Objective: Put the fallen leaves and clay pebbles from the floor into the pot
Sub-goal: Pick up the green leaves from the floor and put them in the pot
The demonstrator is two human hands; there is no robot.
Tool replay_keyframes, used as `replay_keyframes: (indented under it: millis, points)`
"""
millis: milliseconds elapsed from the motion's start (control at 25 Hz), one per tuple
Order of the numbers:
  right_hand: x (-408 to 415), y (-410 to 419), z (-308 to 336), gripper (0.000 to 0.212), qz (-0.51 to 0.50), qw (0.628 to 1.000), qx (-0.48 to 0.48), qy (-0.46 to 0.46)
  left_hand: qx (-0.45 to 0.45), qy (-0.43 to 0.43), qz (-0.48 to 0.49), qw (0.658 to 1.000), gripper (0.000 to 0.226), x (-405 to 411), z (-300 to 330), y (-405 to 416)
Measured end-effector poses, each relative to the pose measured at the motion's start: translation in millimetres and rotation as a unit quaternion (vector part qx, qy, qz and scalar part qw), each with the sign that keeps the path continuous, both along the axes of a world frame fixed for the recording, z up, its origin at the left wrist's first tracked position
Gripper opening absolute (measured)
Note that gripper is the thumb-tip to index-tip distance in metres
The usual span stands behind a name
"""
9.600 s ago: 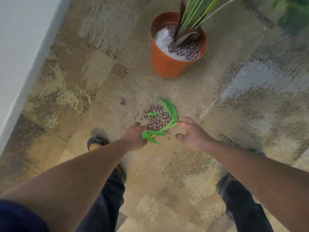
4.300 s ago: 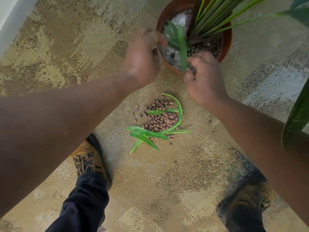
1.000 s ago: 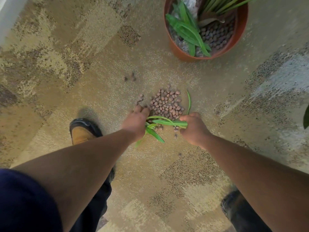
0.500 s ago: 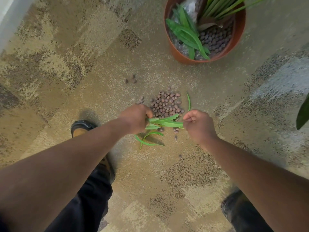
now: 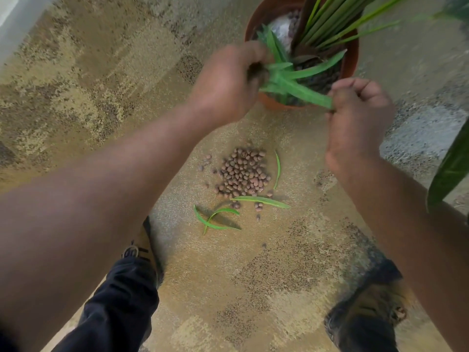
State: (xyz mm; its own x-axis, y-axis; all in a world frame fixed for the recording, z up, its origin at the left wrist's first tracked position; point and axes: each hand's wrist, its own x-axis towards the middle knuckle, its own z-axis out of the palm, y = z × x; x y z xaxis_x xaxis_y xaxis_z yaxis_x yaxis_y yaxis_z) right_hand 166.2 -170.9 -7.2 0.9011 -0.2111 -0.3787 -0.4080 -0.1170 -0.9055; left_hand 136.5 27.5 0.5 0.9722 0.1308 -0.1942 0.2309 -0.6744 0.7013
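Note:
Both hands hold one bundle of green leaves [image 5: 297, 81] over the near rim of the orange pot [image 5: 353, 55]. My left hand [image 5: 227, 83] grips the bundle's left end and my right hand [image 5: 357, 115] pinches its right tip. Inside the pot stand a green plant [image 5: 327, 19], pebbles and earlier leaves. On the carpet below lies a pile of brown clay pebbles [image 5: 243, 174]. A thin leaf [image 5: 278, 170] lies to its right, a flat leaf [image 5: 261, 201] just below it, and two crossed leaves [image 5: 213, 221] at the lower left.
Patterned beige carpet [image 5: 101, 80] covers the floor. My two shoes, left [image 5: 138, 250] and right [image 5: 368, 313], stand near the bottom. A large dark green leaf [image 5: 451, 168] hangs in at the right edge. A white wall base [image 5: 15, 24] runs along the upper left.
Both hands have lifted a bundle of leaves from the floor beside the pebbles and carried it up to the pot's near rim. Some leaves stayed on the carpet.

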Motion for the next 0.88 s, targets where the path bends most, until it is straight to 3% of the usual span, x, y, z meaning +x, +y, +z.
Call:
replay_keyframes:
  millis: [200, 320, 520, 600, 800, 880]
  points:
    - [23, 12, -18, 0.023, 0.035, 0.979, -0.199, 0.002, 0.119, -0.014, -0.093, 0.988, 0.034, 24, -20, -18]
    - [20, 7, -25, 0.023, 0.093, 0.960, -0.263, -0.016, 0.150, -0.021, -0.116, 0.982, 0.035, 24, -29, -18]
    - [26, -1, -24, 0.024, 0.114, 0.941, -0.312, -0.061, 0.152, -0.057, -0.115, 0.980, 0.032, 31, -29, -12]
    - [27, -2, -22, 0.034, 0.123, 0.940, -0.310, -0.073, 0.154, -0.058, -0.122, 0.979, 0.025, 37, -29, -9]
    - [22, 8, -16, 0.063, 0.225, 0.924, -0.303, -0.061, 0.128, -0.047, -0.082, 0.987, 0.039, 36, -32, -9]
    - [23, 12, -16, 0.053, 0.261, 0.903, -0.337, -0.048, 0.145, -0.074, -0.090, 0.982, 0.037, 25, -33, -10]
